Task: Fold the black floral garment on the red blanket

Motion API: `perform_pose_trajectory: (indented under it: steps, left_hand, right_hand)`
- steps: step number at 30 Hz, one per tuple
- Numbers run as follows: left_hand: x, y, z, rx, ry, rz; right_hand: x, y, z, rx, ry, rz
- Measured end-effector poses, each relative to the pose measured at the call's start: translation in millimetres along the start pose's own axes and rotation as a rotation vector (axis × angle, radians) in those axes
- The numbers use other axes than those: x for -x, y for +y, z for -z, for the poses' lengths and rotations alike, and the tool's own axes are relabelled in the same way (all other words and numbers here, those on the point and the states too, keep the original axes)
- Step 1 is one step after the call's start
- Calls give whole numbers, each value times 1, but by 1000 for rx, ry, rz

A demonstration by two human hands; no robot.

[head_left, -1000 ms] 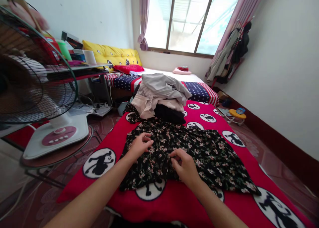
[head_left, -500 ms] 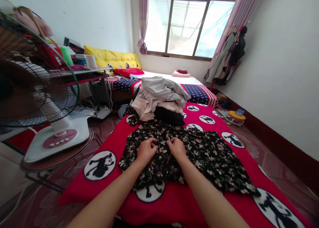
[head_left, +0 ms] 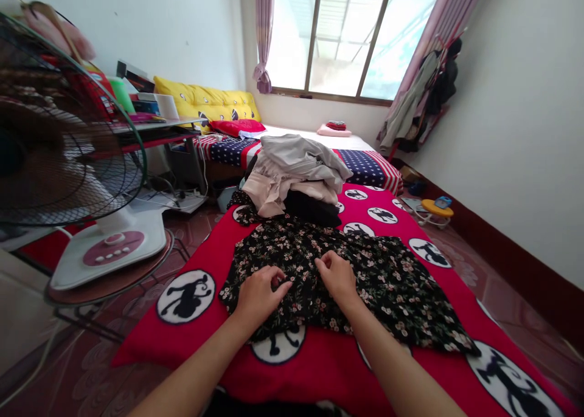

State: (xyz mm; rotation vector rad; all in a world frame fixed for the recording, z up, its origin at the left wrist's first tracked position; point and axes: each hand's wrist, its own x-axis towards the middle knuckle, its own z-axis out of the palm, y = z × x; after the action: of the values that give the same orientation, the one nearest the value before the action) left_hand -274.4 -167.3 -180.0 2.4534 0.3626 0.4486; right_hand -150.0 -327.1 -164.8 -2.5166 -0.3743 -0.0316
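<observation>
A black garment with small pink and cream flowers (head_left: 392, 289) lies spread across the red bedspread, slightly wrinkled. Over its left part is my left hand (head_left: 261, 292), fingers curled and thumb held apart from them, with nothing visible between. My right hand (head_left: 336, 277) rests near the garment's middle, thumb and forefinger drawn together at the cloth; the pinched bit itself is too small to make out. Just beyond the garment stands a heap of clothes, with a grey piece (head_left: 303, 158) on top, a beige one (head_left: 267, 189) beneath and a black one (head_left: 314, 209) lowest.
The red bedspread (head_left: 269, 383) has white circles with black monkey figures. On the left a fan (head_left: 109, 253) stands on a round stool, beside a cluttered desk (head_left: 159, 125). Behind is another bed with a yellow cushion (head_left: 191, 98). Clothes hang (head_left: 420, 95) by the right wall.
My left hand has drawn back to the left and nearer me, its thumb and fingers parting. My right hand has shifted slightly right and nearer. The view has tilted a little.
</observation>
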Motion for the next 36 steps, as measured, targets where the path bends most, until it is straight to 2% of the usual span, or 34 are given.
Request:
perform_pose_trajectory:
  steps: [4,6,8,12,15,18,22,25,28,30,33,36]
  left_hand:
    - [11,0,2,-38,-143,32]
    - [13,-1,3,-46,-180,50]
    - [14,0,6,-37,-156,35]
    - [9,8,5,65,-12,-30]
    - [-2,13,-6,161,-48,-4]
    - [-11,12,-18,258,-147,56]
    - [-6,4,-13,333,-46,31]
    - [7,-7,1,287,-38,31]
    - [16,-14,14,164,-172,66]
    - [13,-12,20,79,-205,55]
    - [-5,3,24,-21,-92,-35]
    - [-33,23,14,-80,-15,-219]
  right_hand:
    - [26,1,3,100,-168,40]
    - [32,3,2,103,-194,71]
    - [36,3,0,53,-173,118]
    - [40,2,-5,-106,-61,207]
    - [42,1,-13,-296,-44,219]
    - [39,3,-20,-588,-87,131]
    - [35,10,-20,-820,-98,5]
    - [36,15,-18,-751,-120,42]
    - [37,17,-12,-479,-220,123]
    - [33,15,-6,-276,-235,140]
    - [19,9,2,-101,-90,125]
    - [-1,1,0,-81,44,197]
